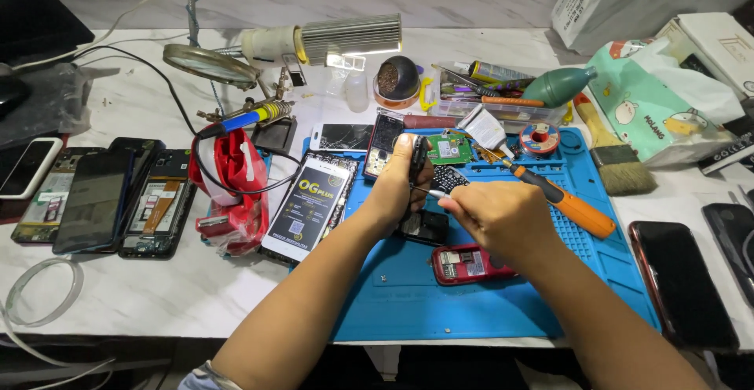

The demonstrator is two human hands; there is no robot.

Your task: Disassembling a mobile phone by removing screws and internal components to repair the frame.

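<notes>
My left hand (397, 190) grips a small black phone part (419, 162) upright above the blue work mat (471, 303). My right hand (495, 213) holds a thin metal tool (430, 193) whose tip points at that part; the handle is hidden in my fist. Just below my hands lie a dark phone piece (428, 227) and an opened red phone body (463, 265). An orange-handled screwdriver (561, 201) lies on the mat to the right of my right hand.
Several phones and screens lie at the left (94, 197). A white-framed phone (310, 205) rests by a red bag (236, 190). A lamp (338, 40), magnifier (210, 64), brush (613, 150), tool tray (503, 95), green circuit board (449, 148) and dark phones (679, 280) at the right surround the mat.
</notes>
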